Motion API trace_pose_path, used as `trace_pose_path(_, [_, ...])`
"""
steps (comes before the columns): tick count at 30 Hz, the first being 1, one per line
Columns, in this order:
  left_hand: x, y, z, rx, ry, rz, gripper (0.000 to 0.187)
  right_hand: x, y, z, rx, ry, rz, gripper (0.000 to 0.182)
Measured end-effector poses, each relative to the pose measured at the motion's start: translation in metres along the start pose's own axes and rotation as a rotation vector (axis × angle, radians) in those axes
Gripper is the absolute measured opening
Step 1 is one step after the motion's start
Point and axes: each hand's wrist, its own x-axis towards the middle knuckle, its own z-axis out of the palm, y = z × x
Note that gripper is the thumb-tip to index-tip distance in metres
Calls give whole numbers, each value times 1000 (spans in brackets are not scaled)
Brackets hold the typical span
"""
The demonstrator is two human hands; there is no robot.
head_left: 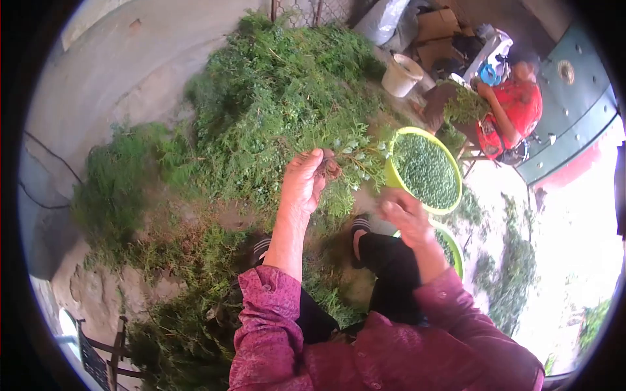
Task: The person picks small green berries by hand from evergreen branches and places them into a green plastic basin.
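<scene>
- big heap of greenery (pixel 274 98) up front, by the wall
- another person (pixel 518 107) sits beyond the basin, in a red top
- yellow-green basin (pixel 392 174), loaded with little green bits
- sprig (pixel 357 161) sits in the left hand (pixel 303 182), stem end gripped tight
- right hand (pixel 405 215) is curled near the basin; too blurry to tell if it's grasping anything

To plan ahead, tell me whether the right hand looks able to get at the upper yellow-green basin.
Probably yes: the right hand is close by the upper basin, with nothing visible between them.
</scene>
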Motion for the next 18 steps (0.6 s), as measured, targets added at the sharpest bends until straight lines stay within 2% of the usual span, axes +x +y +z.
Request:
trace_pose_path(2, [-5, 6, 1, 10, 37, 8, 19, 13, -8, 29, 77, -11, 5, 47])
trace_pose_path(5, [-9, 13, -4, -14, -18, 55, 19, 25, -22, 60, 338, 111, -28, 41])
trace_pose_path(8, [-10, 17, -7, 8, -34, 66, 18, 29, -21, 66, 251, 9, -14, 35])
trace_pose_path(14, [-16, 17, 2, -29, -81, 49, 15, 21, -22, 82, 241, 45, -58, 16])
trace_pose_path(16, [-17, 10, 8, 83, 47, 32, 18, 20, -23, 86, 185, 59, -94, 13])
trace_pose_path(17, [-15, -1, 0, 58, 36, -50, 20, 20, -23, 87, 131, 73, -130, 11])
trace_pose_path(18, [-16, -1, 0, 57, 37, -49, 20, 19, -24, 86, 130, 72, -131, 11])
